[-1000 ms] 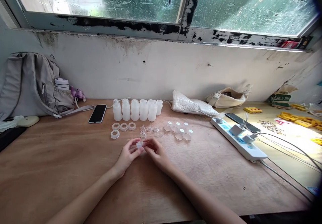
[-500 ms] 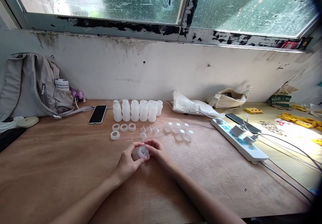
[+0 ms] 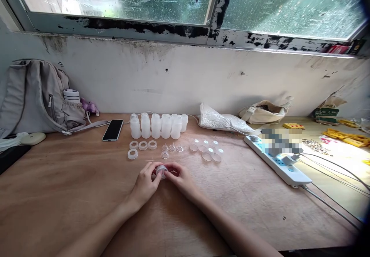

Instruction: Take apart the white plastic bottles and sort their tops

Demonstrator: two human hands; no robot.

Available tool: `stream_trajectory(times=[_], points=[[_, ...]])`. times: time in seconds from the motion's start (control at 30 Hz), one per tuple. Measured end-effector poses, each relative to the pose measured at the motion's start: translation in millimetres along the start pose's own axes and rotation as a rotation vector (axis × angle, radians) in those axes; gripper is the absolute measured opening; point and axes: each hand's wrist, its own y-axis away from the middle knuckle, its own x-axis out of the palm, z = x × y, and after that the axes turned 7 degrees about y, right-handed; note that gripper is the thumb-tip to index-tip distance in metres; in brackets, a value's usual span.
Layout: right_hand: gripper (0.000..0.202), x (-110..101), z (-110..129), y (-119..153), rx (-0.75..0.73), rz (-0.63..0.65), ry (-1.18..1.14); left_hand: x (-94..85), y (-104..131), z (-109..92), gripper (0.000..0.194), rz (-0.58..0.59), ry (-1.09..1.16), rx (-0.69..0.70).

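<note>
Between both hands is a small translucent plastic bottle (image 3: 162, 172), its round ringed end tipped toward me and its far side hidden by fingers. My left hand (image 3: 145, 183) wraps round its left side, thumb on the front. From the right, my right hand (image 3: 179, 179) presses its thumb and fingers against the same round end. Just beyond the hands lie several small clear nipple-like pieces (image 3: 165, 155). White screw rings (image 3: 132, 154) lie to their left, and clear round caps (image 3: 206, 156) to their right.
Several frosted bottles (image 3: 155, 128) stand in rows behind the small parts. A phone (image 3: 112, 130) and a grey backpack (image 3: 37, 95) are at left. At right, a white power strip (image 3: 277, 164) trails cables, with a white plastic package (image 3: 222, 121) and a cloth pouch (image 3: 264, 110) by the wall.
The bottle has turned and tilted, so its ringed end now faces more toward me. My right thumb has moved onto its front, and both hands have shifted slightly left.
</note>
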Motion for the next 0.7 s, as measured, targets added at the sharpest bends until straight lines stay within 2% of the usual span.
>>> stream_trajectory(times=[0.2, 0.33, 0.47, 0.57, 0.7], points=[[0.025, 1.8, 0.3, 2.3, -0.001, 0.01, 0.089, -1.5, 0.3, 2.6, 0.02, 0.006, -0.05, 0.017], [0.031, 4.6, -4.8, 1.8, 0.016, 0.004, 0.069, -2.2, -0.7, 7.7, 0.026, 0.029, -0.083, -0.028], [0.032, 5.4, -7.6, -1.1, 0.027, -0.045, 0.044, -2.2, -2.2, 9.2, 0.024, 0.053, 0.04, -0.111], [0.028, 4.2, -7.4, -2.3, 0.077, -0.007, 0.001, -0.5, -1.5, 8.1, 0.02, 0.053, 0.144, -0.167], [0.025, 3.3, -5.5, -1.0, 0.12, 0.025, -0.018, 2.0, 1.1, 7.2, 0.015, 0.028, 0.187, -0.173]])
